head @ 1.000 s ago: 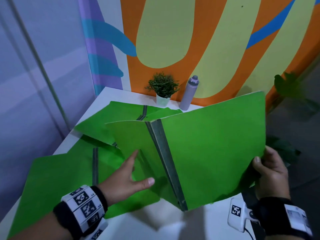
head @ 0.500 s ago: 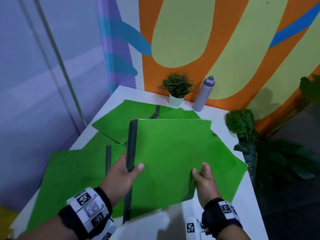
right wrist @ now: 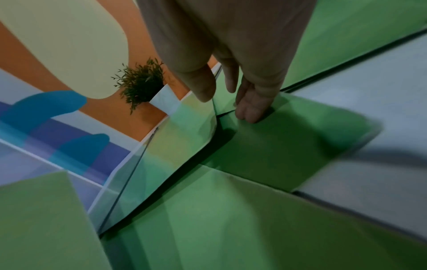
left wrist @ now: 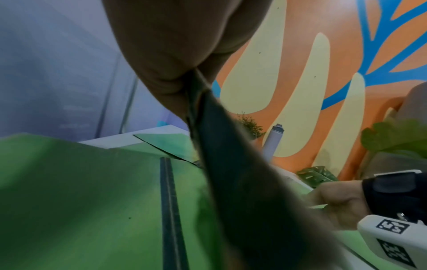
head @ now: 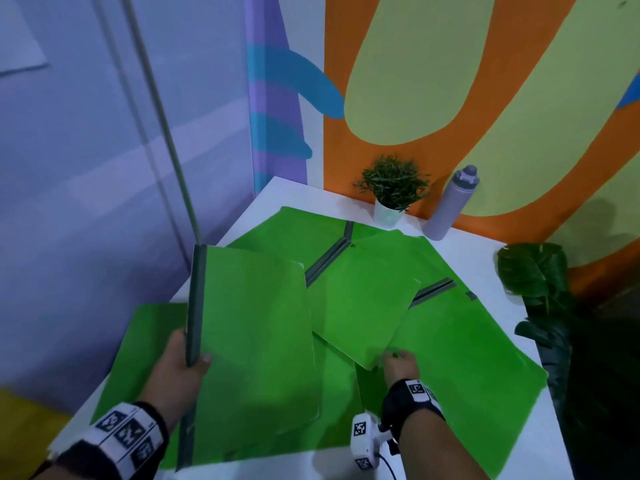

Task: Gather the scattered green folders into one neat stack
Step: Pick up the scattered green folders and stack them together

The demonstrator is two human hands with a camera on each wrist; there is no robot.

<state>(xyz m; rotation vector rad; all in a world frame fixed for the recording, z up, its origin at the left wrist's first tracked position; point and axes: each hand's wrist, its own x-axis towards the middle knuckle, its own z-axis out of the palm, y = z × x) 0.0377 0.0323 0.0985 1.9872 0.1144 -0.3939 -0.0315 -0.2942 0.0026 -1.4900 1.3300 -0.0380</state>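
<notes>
Several green folders with dark spines lie overlapping on the white table (head: 485, 258). My left hand (head: 188, 362) grips the dark spine of one closed green folder (head: 252, 341) and holds it tilted above the near-left folders; its spine (left wrist: 231, 164) runs close past the left wrist camera. My right hand (head: 396, 362) is at the near corner of a second folder (head: 360, 306) in the middle. In the right wrist view that raised corner (right wrist: 184, 131) sits between the thumb and fingers of my right hand (right wrist: 221, 102), pinched. A wide open folder (head: 467, 358) lies under it on the right.
A small potted plant (head: 391, 192) and a grey bottle (head: 450, 206) stand at the table's back edge against the painted wall. A large leafy plant (head: 533, 271) rises off the right edge. A glass partition runs along the left side.
The folder held open in both hands is now closed and has moved left, held by my left hand alone. My right hand let go and moved onto the middle folder's corner.
</notes>
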